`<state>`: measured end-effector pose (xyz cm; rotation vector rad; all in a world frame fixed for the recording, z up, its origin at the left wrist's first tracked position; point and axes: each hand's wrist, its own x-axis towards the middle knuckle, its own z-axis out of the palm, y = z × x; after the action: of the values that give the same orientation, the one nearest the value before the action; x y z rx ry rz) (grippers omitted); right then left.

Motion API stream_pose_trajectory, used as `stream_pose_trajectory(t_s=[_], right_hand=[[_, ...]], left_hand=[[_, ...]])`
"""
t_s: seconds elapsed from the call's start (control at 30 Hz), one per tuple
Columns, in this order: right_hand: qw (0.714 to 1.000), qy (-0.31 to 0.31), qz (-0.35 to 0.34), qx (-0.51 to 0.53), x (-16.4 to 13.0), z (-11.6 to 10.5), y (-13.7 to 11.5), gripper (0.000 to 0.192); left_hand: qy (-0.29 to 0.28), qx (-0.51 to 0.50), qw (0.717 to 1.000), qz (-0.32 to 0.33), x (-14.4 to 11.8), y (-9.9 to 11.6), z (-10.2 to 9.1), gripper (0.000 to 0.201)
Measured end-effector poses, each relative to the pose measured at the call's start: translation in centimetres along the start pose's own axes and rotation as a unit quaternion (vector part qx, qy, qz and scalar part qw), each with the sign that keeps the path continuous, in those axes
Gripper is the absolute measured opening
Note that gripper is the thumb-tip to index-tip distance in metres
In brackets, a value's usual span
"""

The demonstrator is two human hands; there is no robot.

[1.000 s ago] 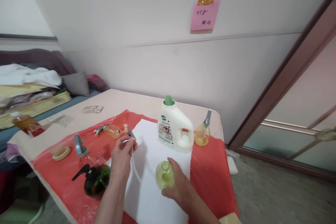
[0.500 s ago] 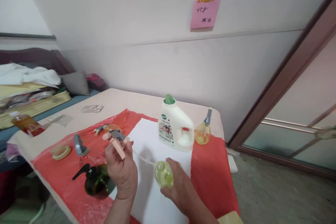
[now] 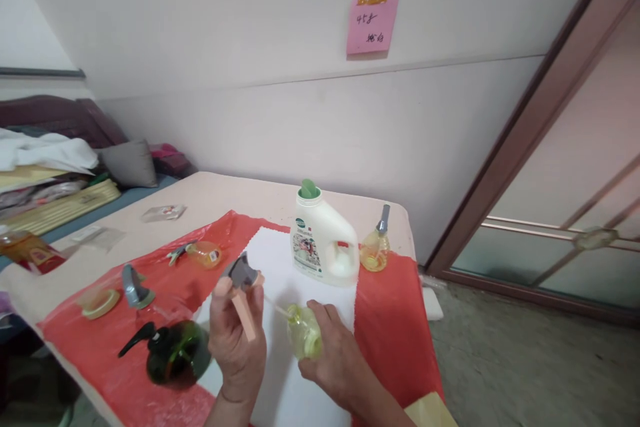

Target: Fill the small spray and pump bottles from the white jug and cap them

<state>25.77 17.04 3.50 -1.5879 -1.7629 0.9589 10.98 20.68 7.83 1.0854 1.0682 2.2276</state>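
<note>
My left hand is closed around a trigger spray head, pinkish-orange with a grey top. From it a thin clear dip tube runs right, its end at the mouth of a small clear yellow-green bottle. That bottle is tilted with its neck to the upper left, and my right hand grips it from the right. Behind them a white detergent jug stands upright on a white sheet, with a green piece in its mouth.
On the red cloth lie a dark green pump bottle, a grey-topped spray bottle, an orange bottle and a round lid. A yellowish spray bottle stands right of the jug. A pink note is taped to the wall.
The bottle has tipped so its neck points toward the left hand, and the tube's end has come to its mouth. The view has shifted slightly right.
</note>
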Motion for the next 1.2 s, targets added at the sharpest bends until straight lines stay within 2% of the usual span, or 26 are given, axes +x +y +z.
stream_pose_trajectory(t_s=[0.07, 0.17, 0.23, 0.33, 0.43, 0.57, 0.67, 0.8, 1.03, 1.2], right_hand=[[1.0, 0.007, -0.005, 0.024, -0.1, -0.1, -0.2, 0.084], [0.995, 0.029, 0.007, 0.09, -0.1, -0.5, -0.6, 0.077], [0.991, 0.055, 0.022, 0.121, -0.1, -0.8, -0.7, 0.072], [0.988, 0.099, 0.014, 0.121, 0.0, -1.0, -0.6, 0.068], [0.985, 0.133, -0.024, 0.106, 0.0, -0.9, -0.2, 0.067], [0.98, 0.154, -0.086, 0.092, 0.2, -0.7, 0.3, 0.067], [0.977, 0.163, -0.106, 0.089, 0.3, -0.6, 0.4, 0.067], [0.979, 0.158, -0.096, 0.085, 0.3, -0.6, 0.2, 0.067], [0.982, 0.142, -0.055, 0.108, 0.1, -1.0, -0.4, 0.067], [0.985, 0.095, -0.037, 0.139, -0.3, -1.2, -0.8, 0.068]], left_hand=[[-0.018, -0.022, 0.995, -0.096, -0.6, 0.4, 0.7, 0.044], [-0.054, -0.062, 0.964, -0.252, -0.9, 0.5, 1.8, 0.048], [-0.074, -0.068, 0.948, -0.303, -0.7, 0.4, 2.0, 0.043], [-0.114, -0.033, 0.949, -0.292, -0.4, -0.1, 1.3, 0.032], [-0.144, -0.018, 0.949, -0.279, -0.2, -0.2, 0.7, 0.029], [-0.127, -0.076, 0.937, -0.315, -0.2, -0.3, 0.7, 0.03], [-0.112, -0.104, 0.932, -0.328, -0.1, -0.5, 0.8, 0.032], [-0.088, -0.091, 0.945, -0.301, 0.1, -1.0, 0.6, 0.029], [-0.111, -0.042, 0.945, -0.304, 0.4, -1.2, 0.0, 0.042], [-0.115, -0.066, 0.923, -0.362, 0.7, -0.6, 0.1, 0.047]])
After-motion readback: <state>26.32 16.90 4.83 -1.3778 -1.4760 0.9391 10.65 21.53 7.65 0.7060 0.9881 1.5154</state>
